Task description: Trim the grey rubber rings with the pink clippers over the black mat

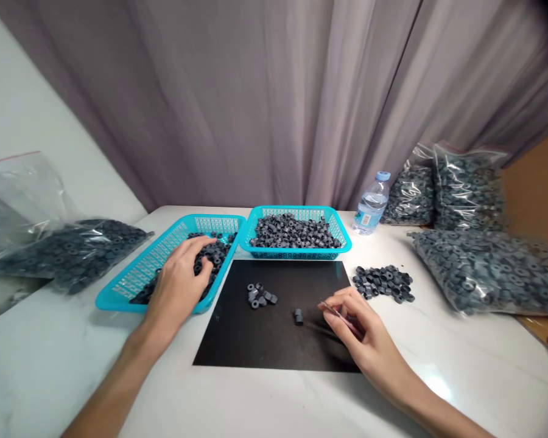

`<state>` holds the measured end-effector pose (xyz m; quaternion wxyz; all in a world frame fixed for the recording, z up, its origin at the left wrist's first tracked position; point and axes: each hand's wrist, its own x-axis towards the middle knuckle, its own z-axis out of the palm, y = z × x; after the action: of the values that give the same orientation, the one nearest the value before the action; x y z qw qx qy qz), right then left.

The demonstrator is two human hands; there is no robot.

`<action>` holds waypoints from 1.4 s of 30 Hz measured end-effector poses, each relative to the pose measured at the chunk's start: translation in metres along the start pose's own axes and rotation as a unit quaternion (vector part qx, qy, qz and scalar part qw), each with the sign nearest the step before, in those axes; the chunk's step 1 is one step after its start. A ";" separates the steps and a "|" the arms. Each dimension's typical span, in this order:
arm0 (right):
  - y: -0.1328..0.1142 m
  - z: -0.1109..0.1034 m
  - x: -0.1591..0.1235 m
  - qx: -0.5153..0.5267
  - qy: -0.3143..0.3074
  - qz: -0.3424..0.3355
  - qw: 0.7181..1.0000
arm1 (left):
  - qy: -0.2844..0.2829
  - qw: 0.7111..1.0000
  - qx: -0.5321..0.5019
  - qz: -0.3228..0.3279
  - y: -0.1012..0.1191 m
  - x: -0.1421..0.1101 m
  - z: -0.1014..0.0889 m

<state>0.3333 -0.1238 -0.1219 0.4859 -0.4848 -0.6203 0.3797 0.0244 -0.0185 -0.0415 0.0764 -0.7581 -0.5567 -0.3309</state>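
Observation:
My left hand (pixel 182 274) hangs over the left turquoise basket (pixel 119 298), thumb and fingers apart above the small dark grey ring-shaped parts (pixel 217 255) in it. No part shows between its fingers. In my right hand (pixel 356 322) is a slim pinkish pair of tweezers (pixel 342 319), its metal tip pointing left over the black mat (pixel 256 347). Left of that tip, apart from it, a grey cylindrical part (pixel 298 317) sits alone on the mat. A small cluster of grey parts (pixel 260 296) lies farther left on the mat.
Behind the mat stands a second turquoise basket (pixel 296 252) full of grey parts. A loose pile (pixel 383 283) lies right of the mat, near a water bottle (pixel 371 204). Filled plastic bags (pixel 493 267) crowd the right side; another bag (pixel 82 249) lies left. A curtain (pixel 237 103) hangs behind.

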 end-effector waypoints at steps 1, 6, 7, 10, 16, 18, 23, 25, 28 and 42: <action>-0.001 0.000 0.000 0.001 0.002 -0.001 1.000 | 0.017 0.999 -0.027 0.028 0.010 -0.003 0.000; 0.001 -0.001 0.000 -0.004 0.006 -0.003 1.000 | -0.162 0.960 -0.124 0.190 0.073 -0.032 0.015; 0.002 -0.001 0.000 -0.003 0.005 -0.002 1.000 | -0.204 0.948 -0.121 0.211 0.082 -0.039 0.021; 0.001 -0.003 0.001 0.007 -0.004 0.003 1.000 | -0.249 0.933 -0.083 0.247 0.094 -0.054 0.040; -0.002 -0.002 0.002 0.006 -0.008 0.007 1.000 | -0.266 0.930 -0.160 0.195 0.091 -0.057 0.048; -0.002 -0.002 0.003 0.004 -0.014 0.010 1.000 | -0.272 0.924 -0.235 0.131 0.094 -0.056 0.045; -0.005 -0.004 0.007 0.027 -0.052 0.057 0.997 | -0.255 0.905 -0.340 0.019 0.107 -0.062 0.046; -0.005 -0.005 0.008 0.064 -0.070 0.081 0.992 | -0.249 0.906 -0.343 0.005 0.110 -0.066 0.049; -0.005 -0.006 0.009 0.114 -0.086 0.099 0.985 | -0.231 0.912 -0.339 -0.010 0.113 -0.070 0.052; -0.004 -0.010 0.012 0.099 -0.098 0.093 0.986 | -0.325 0.807 -0.482 -0.109 0.110 -0.064 0.055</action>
<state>0.3418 -0.1129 -0.1126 0.4311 -0.4507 -0.5765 0.5280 0.1354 -0.0829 -0.0935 -0.5203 -0.6951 -0.3972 -0.2974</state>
